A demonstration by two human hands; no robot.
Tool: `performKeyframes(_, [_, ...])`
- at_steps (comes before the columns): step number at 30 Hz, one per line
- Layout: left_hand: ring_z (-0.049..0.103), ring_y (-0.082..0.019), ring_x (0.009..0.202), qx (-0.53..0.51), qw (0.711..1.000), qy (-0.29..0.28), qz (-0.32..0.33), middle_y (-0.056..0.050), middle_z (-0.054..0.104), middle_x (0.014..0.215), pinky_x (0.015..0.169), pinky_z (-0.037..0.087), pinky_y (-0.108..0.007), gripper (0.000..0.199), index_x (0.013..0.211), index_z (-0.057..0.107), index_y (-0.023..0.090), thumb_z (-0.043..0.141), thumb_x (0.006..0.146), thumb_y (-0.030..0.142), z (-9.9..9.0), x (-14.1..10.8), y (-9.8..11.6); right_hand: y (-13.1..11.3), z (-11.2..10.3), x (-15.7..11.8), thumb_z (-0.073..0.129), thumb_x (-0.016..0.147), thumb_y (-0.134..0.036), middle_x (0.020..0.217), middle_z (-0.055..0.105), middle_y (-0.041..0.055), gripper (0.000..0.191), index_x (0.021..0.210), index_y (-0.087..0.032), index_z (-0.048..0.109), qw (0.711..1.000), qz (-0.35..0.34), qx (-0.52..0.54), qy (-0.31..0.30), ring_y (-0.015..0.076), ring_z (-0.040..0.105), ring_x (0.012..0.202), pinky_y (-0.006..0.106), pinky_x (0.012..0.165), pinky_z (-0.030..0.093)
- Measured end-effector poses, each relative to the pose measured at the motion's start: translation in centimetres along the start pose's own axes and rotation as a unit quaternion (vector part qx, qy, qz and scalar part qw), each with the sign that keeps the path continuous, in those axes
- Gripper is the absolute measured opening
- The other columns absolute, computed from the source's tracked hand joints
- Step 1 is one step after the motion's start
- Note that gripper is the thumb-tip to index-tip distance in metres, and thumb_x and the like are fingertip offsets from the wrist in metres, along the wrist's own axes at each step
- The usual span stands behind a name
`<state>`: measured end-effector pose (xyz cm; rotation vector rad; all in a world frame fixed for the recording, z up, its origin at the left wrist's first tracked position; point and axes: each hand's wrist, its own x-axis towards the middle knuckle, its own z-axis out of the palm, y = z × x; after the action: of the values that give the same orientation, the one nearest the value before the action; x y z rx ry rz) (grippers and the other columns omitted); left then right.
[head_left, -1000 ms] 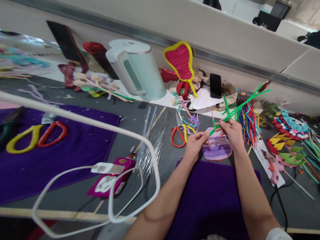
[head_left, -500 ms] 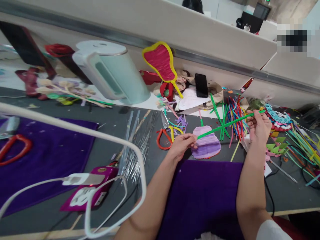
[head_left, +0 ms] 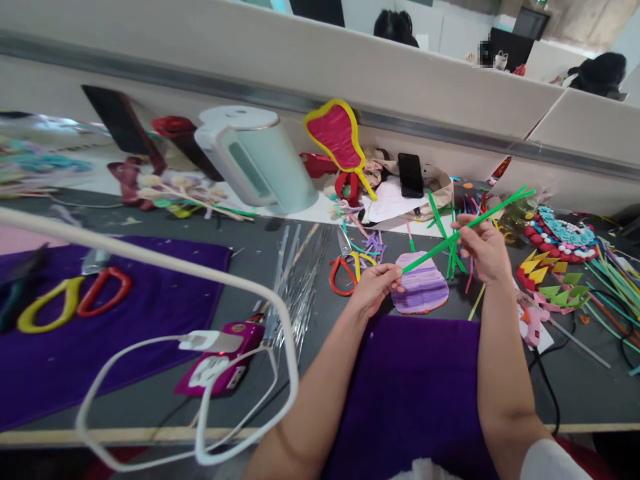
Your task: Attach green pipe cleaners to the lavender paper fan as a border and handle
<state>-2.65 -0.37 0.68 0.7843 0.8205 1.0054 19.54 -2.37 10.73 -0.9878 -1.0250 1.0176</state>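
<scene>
My left hand (head_left: pixel 379 288) pinches the near end of a bundle of green pipe cleaners (head_left: pixel 430 253), which slants up to the right. Farther along the bundle, my right hand (head_left: pixel 483 248) has its thumb and index finger on it; the far tips fork beyond the hand. Behind and below the stems lies a flat, striped purple piece (head_left: pixel 421 293) with a green stem at its top. More green pipe cleaners (head_left: pixel 453 257) lie just behind my right hand. A purple cloth (head_left: pixel 415 387) is spread between my forearms.
Left of my hands are scissors (head_left: pixel 343 275), silver wires (head_left: pixel 295 300) and a magenta charging device (head_left: pixel 235 347). A white cable (head_left: pixel 240 283) arches across the foreground. At the back stand a kettle (head_left: pixel 265 160) and a phone (head_left: pixel 411 175). A pink glue gun (head_left: pixel 534 323) lies at right.
My right hand has slid inward from the far end of the green pipe cleaners, leaving their tips sticking out past it. My left hand still pinches the near end. The camera view has shifted left.
</scene>
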Motion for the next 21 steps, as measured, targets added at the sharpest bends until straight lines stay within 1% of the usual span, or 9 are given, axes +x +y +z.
performKeyframes(2, [0.050, -0.006, 0.044, -0.009, 1.000, 0.001, 0.001, 0.002, 0.059, 0.054, 0.050, 0.053, -0.022, 0.033, 0.067, 0.069, 0.012, 0.088, 0.051, 0.033, 0.2, -0.1, 0.0, 1.0, 1.3, 0.0, 0.082, 0.066, -0.036, 0.081, 0.071, 0.0024, 0.029, 0.087, -0.018, 0.072, 0.997, 0.035, -0.029, -0.067, 0.0100, 0.058, 0.062, 0.017, 0.042, 0.045])
performKeyframes(5, [0.050, -0.006, 0.043, -0.023, 1.000, -0.002, -0.001, 0.002, 0.059, 0.053, 0.051, 0.055, -0.022, 0.034, 0.068, 0.068, 0.011, 0.089, 0.051, 0.032, 0.4, -0.1, -0.1, 2.4, 2.7, -0.1, 0.079, 0.067, -0.036, 0.067, 0.066, 0.0007, 0.024, 0.079, -0.016, 0.073, 0.984, 0.065, -0.057, -0.155, 0.0121, 0.060, 0.063, 0.019, 0.047, 0.051])
performKeyframes(7, [0.050, -0.006, 0.043, -0.036, 0.999, -0.002, 0.000, 0.002, 0.059, 0.053, 0.051, 0.055, -0.022, 0.035, 0.069, 0.068, 0.011, 0.089, 0.051, 0.033, 0.5, -0.1, -0.2, 3.4, 3.3, -0.2, 0.079, 0.066, -0.034, 0.066, 0.065, -0.0009, 0.022, 0.078, -0.017, 0.073, 0.977, 0.072, -0.066, -0.188, 0.0117, 0.061, 0.061, 0.021, 0.050, 0.054])
performKeyframes(10, [0.051, -0.006, 0.044, -0.050, 0.999, -0.002, 0.001, 0.002, 0.059, 0.052, 0.051, 0.055, -0.022, 0.036, 0.070, 0.068, 0.011, 0.089, 0.052, 0.033, 0.5, -0.1, -0.4, 4.6, 4.0, -0.3, 0.079, 0.064, -0.031, 0.062, 0.065, -0.0030, 0.019, 0.075, -0.018, 0.071, 0.972, 0.077, -0.083, -0.208, 0.0103, 0.061, 0.056, 0.020, 0.050, 0.053])
performKeyframes(13, [0.052, -0.006, 0.045, -0.060, 0.998, -0.003, 0.006, 0.002, 0.061, 0.055, 0.053, 0.056, -0.023, 0.037, 0.071, 0.068, 0.010, 0.090, 0.052, 0.033, 0.6, -0.2, -0.4, 5.4, 4.4, -0.5, 0.077, 0.066, -0.034, 0.056, 0.066, -0.0016, 0.022, 0.073, -0.016, 0.069, 0.972, 0.092, -0.085, -0.199, 0.0120, 0.064, 0.053, 0.020, 0.048, 0.052])
performKeyframes(16, [0.056, -0.008, 0.049, -0.067, 0.997, -0.004, 0.028, 0.000, 0.065, 0.060, 0.057, 0.057, -0.026, 0.038, 0.074, 0.070, 0.010, 0.090, 0.053, 0.035, 0.7, -0.5, -0.4, 5.6, 4.6, -0.8, 0.079, 0.064, -0.038, 0.056, 0.068, 0.0004, 0.029, 0.073, -0.014, 0.067, 0.981, 0.113, -0.053, -0.150, 0.0135, 0.065, 0.051, 0.022, 0.049, 0.055])
performKeyframes(18, [0.061, -0.010, 0.055, -0.061, 0.996, -0.007, 0.057, -0.002, 0.069, 0.067, 0.063, 0.057, -0.027, 0.038, 0.081, 0.072, 0.011, 0.089, 0.055, 0.035, 0.9, -0.7, -0.4, 5.7, 4.4, -1.2, 0.082, 0.060, -0.039, 0.058, 0.068, 0.0010, 0.032, 0.072, -0.014, 0.066, 0.986, 0.123, -0.025, -0.112, 0.0140, 0.066, 0.051, 0.023, 0.048, 0.056])
performKeyframes(21, [0.066, -0.013, 0.064, -0.009, 0.994, -0.013, 0.110, -0.003, 0.072, 0.075, 0.070, 0.055, -0.028, 0.037, 0.088, 0.074, 0.014, 0.087, 0.059, 0.031, 1.1, -1.0, -0.6, 5.9, 3.9, -1.9, 0.085, 0.056, -0.040, 0.059, 0.069, 0.0011, 0.036, 0.072, -0.014, 0.066, 0.990, 0.125, -0.002, -0.065, 0.0145, 0.066, 0.052, 0.023, 0.047, 0.056])
